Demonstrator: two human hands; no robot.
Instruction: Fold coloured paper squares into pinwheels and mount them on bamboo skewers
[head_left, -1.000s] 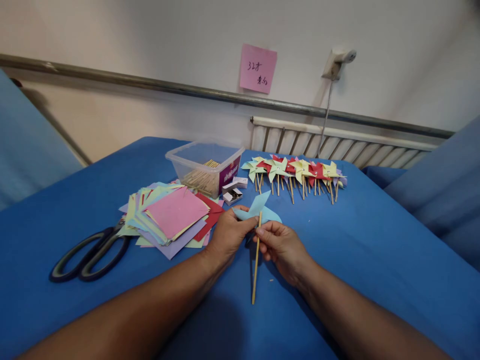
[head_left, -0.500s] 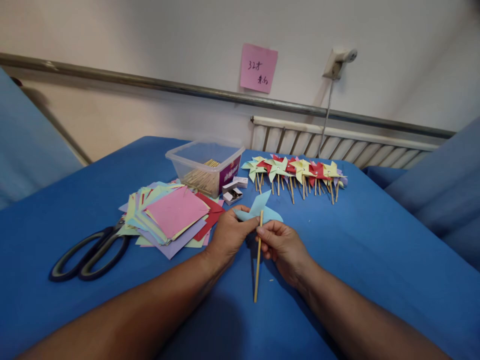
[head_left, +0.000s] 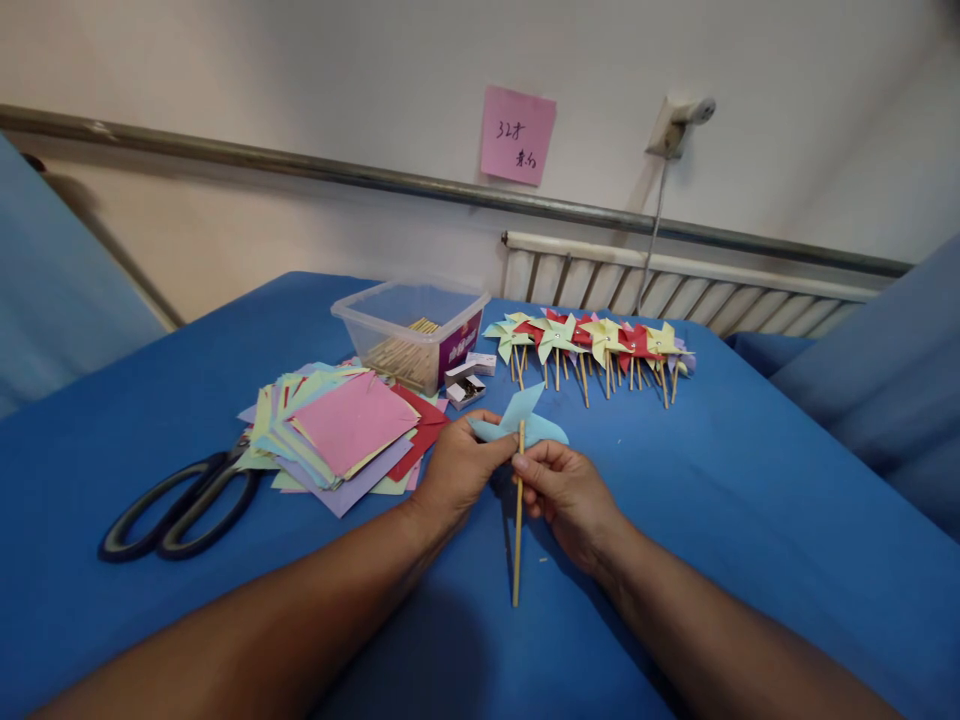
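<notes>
My left hand [head_left: 459, 468] is closed on a light blue paper pinwheel [head_left: 519, 418], pinching it from the left. My right hand [head_left: 564, 492] is closed on a thin wooden stick [head_left: 517, 540] just below the pinwheel, and the stick's lower end rests on the blue cloth. The stick's top meets the pinwheel's middle. Both hands sit close together over the blue table [head_left: 720, 500]. How the paper is fixed to the stick is hidden by my fingers.
A pile of coloured paper squares [head_left: 341, 428] lies left of my hands, with black scissors [head_left: 180, 505] further left. A clear plastic box of sticks [head_left: 411, 335] and small pin boxes [head_left: 466, 385] stand behind. A row of several finished pinwheels [head_left: 592, 345] lies at the back.
The stick has tilted slightly more upright and its lower end has shifted a little right. My hands have barely moved.
</notes>
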